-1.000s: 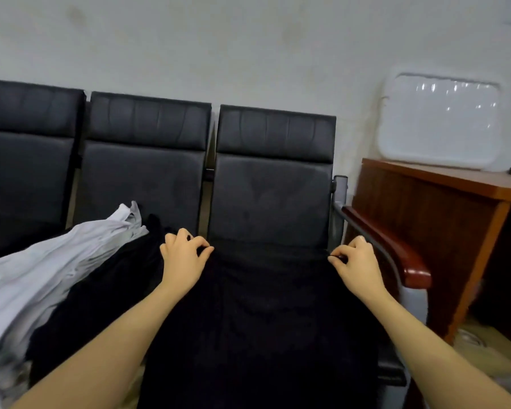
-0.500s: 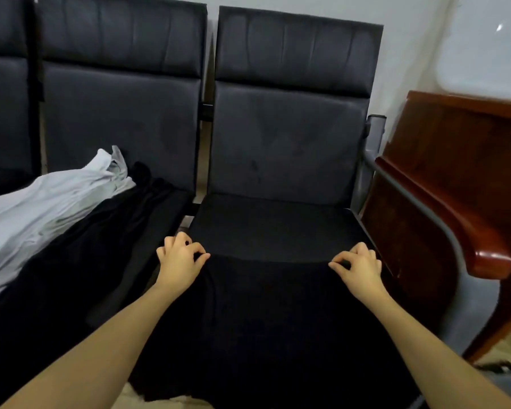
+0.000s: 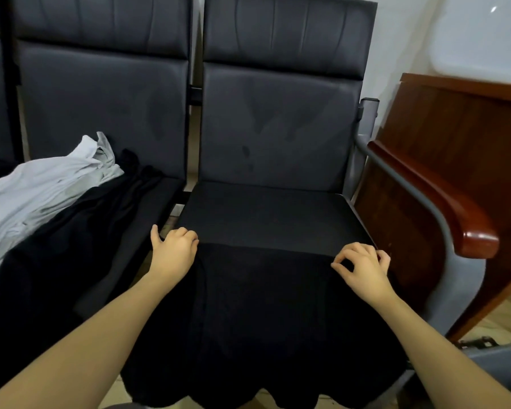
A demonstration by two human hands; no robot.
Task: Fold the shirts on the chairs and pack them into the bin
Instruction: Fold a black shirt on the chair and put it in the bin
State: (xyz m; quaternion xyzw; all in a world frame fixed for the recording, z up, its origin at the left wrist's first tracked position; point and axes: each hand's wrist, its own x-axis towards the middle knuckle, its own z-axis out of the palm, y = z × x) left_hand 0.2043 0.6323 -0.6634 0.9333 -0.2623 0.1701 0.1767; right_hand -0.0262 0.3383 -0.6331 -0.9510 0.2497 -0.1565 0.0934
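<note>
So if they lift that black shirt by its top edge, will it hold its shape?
Probably not. The black shirt drapes over the seat's front edge in soft waves, so it looks floppy and would likely sag between the left hand and right hand. It seems thin, so probably light.

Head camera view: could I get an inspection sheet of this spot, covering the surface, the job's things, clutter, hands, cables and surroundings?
Surface: black chair seat, its back half bare.
Job's things: black shirt spread over the seat's front, hanging off the edge; white shirts and dark garments piled on the next chair. Bin: cannot tell.
Clutter: nothing seen.
Hands: left hand and right hand each pinch the black shirt's far edge at a corner.
Cables: nothing seen.
Surroundings: wooden armrest, wooden desk, pale wall.
</note>
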